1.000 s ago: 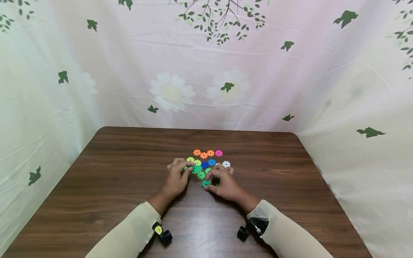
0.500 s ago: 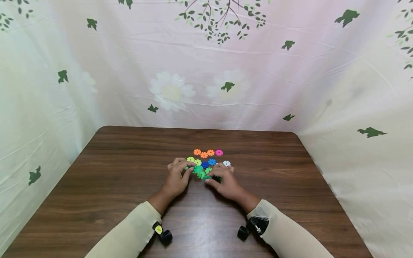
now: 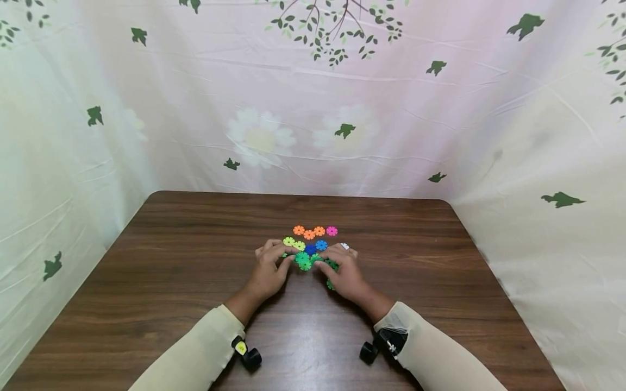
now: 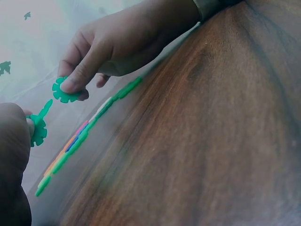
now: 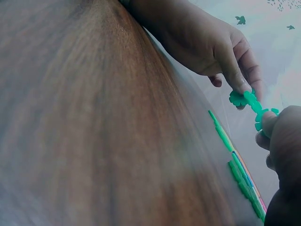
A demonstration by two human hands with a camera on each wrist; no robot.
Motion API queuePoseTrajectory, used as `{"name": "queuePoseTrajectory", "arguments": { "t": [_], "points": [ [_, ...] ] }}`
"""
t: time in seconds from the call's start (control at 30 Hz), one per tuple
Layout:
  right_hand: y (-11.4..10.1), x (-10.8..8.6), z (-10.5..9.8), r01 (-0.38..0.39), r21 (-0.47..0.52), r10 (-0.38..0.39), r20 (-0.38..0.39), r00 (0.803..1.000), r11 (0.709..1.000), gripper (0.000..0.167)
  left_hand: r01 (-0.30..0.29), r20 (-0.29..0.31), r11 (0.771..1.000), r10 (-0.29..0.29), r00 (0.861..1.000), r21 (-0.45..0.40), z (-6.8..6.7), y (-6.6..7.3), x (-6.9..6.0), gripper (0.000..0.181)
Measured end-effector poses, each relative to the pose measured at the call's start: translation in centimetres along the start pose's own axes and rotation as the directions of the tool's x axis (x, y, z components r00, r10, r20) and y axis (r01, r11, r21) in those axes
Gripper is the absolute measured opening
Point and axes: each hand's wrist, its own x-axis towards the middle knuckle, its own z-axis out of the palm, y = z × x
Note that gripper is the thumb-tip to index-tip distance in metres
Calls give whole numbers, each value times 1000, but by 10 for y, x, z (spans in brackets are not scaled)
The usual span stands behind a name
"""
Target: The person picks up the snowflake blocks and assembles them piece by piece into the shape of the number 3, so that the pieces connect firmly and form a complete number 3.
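Observation:
My left hand (image 3: 268,271) pinches joined green notched discs; in the left wrist view one disc (image 4: 39,132) faces the camera and another (image 4: 45,108) stands edge-on. Opposite it, my right hand (image 3: 346,276) pinches a single green disc (image 4: 65,90) between thumb and fingers. From the right wrist view, the left hand's edge-on disc (image 5: 252,100) reaches close to the right hand's disc (image 5: 264,121); whether they touch I cannot tell. Both hands hover just above the discs lying on the table, and fingers partly hide the held pieces.
Flat on the brown table (image 3: 195,233) lie orange discs (image 3: 309,234), a pink one (image 3: 331,231), yellow-green ones (image 3: 288,241), blue ones (image 3: 320,245) and a partly covered white one (image 3: 345,246). Another green disc (image 3: 330,284) lies beside the right hand. A patterned cloth (image 3: 303,108) hangs behind.
My right hand has shifted slightly away from me and to the right, carrying its green disc from the near side of the group. The left hand has barely moved, its green piece turning slightly.

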Motion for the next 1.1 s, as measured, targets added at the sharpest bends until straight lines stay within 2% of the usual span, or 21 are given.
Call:
{"name": "queuePoseTrajectory", "arguments": {
  "t": [0.37,0.63,0.83,0.97,1.1],
  "points": [
    [0,0,0,2,7,-2,-10,1000,1000,13,-12,22,1000,13,1000,-19,1,0,0,16],
    [3,-1,1,30,5,-30,-13,999,1000,15,-56,45,998,57,997,-26,1,1,0,15],
    [0,-1,-1,18,4,-18,6,1000,1000,13,-47,95,999,48,994,-8,0,4,0,25],
    [0,0,-2,26,11,-26,16,1000,1000,3,-41,111,999,41,993,1,-1,5,1,33],
    [2,-1,-2,39,26,-40,28,999,999,9,-34,123,999,32,992,14,0,4,0,35]
  ]
}}
